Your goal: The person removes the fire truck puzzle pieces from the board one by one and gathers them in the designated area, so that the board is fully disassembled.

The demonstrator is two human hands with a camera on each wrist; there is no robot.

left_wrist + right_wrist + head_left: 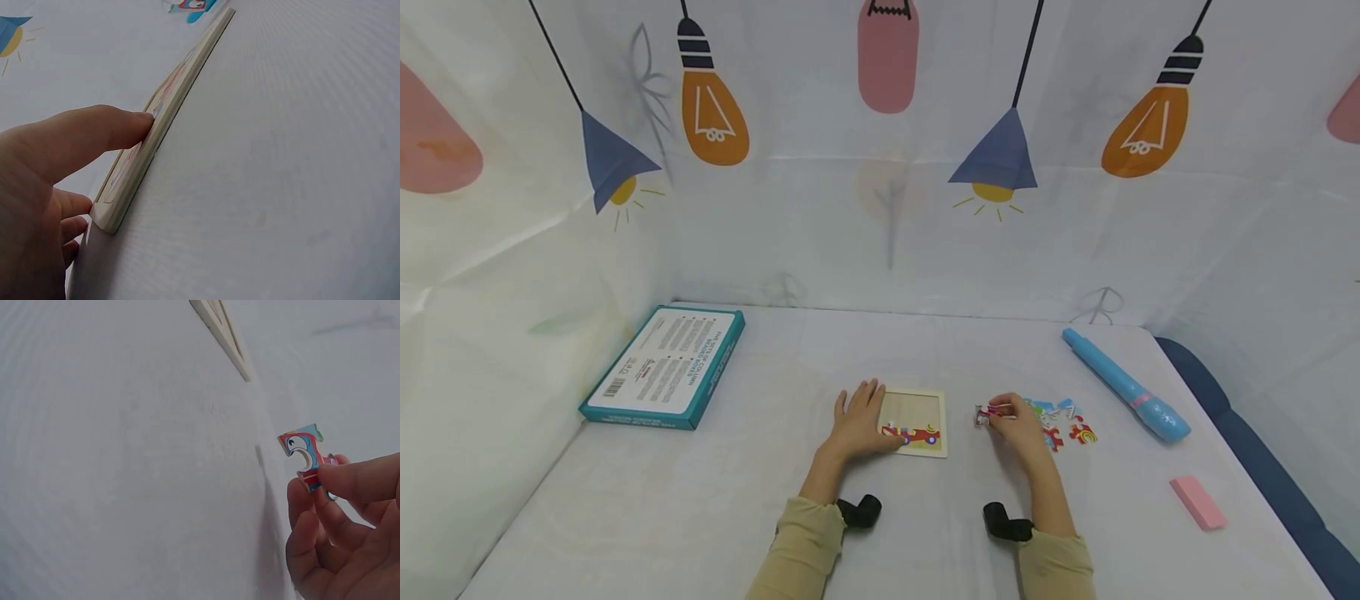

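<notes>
My left hand lies along the left side of a small wooden tray puzzle, fingers extended. Its thumb presses on the near rim, which also shows in the left wrist view, where fingertips touch the corner of the wooden frame. Along the tray's bottom row are red and yellow puzzle pieces; above them is bare wood. To the right, my right hand pinches a puzzle piece between thumb and fingers, raised above the table. That piece is red and blue with a printed eye.
Several loose puzzle pieces lie just right of my right hand, partly hidden by it. Beyond them are a light blue tube-shaped object and a pink block. A teal-edged box sits at the back left.
</notes>
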